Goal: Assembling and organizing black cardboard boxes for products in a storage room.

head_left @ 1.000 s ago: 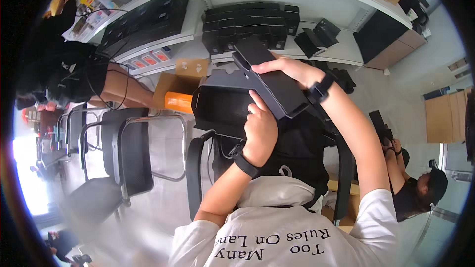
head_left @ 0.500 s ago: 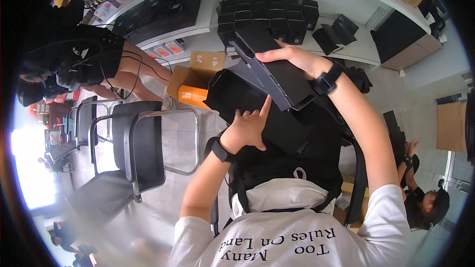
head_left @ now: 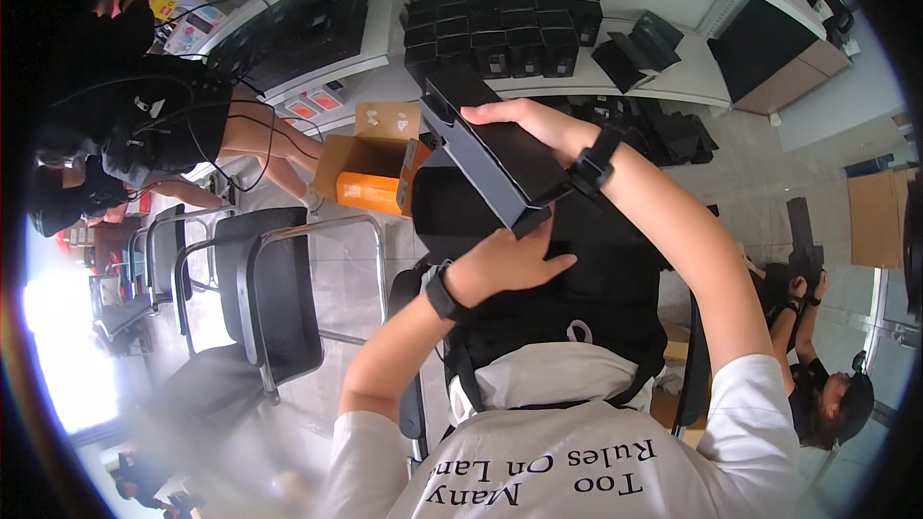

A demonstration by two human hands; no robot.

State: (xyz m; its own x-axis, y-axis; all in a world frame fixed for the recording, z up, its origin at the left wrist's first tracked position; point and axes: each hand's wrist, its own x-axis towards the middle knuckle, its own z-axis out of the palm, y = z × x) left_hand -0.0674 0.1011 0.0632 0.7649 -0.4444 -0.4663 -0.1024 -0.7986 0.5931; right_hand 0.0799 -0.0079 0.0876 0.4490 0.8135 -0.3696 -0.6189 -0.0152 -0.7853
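A long black cardboard box (head_left: 505, 156) is held slantwise above my lap, its near end pointing down to the right. My right hand (head_left: 543, 125) grips it from the right, thumb lying on its upper face and the other fingers hidden. At the near end is my left hand (head_left: 500, 269), its thumb spread out to the right and its fingertips partly hidden against the box's end. Beneath the box, a black cardboard sheet (head_left: 444, 207) shows beside the black cloth or bag (head_left: 606, 298) on my lap.
An open brown carton with an orange panel (head_left: 370, 190) stands to the left. Several black boxes (head_left: 500, 38) are stacked on the white shelf ahead, with folded black pieces (head_left: 642, 48) beside them. Chairs (head_left: 264, 288) and a person (head_left: 163, 125) are left; another person (head_left: 817, 394) works at right.
The box has turned in my right hand and its near end looks folded closed. My left hand has moved from pointing beside it to its near end. The person at right has raised a black piece.
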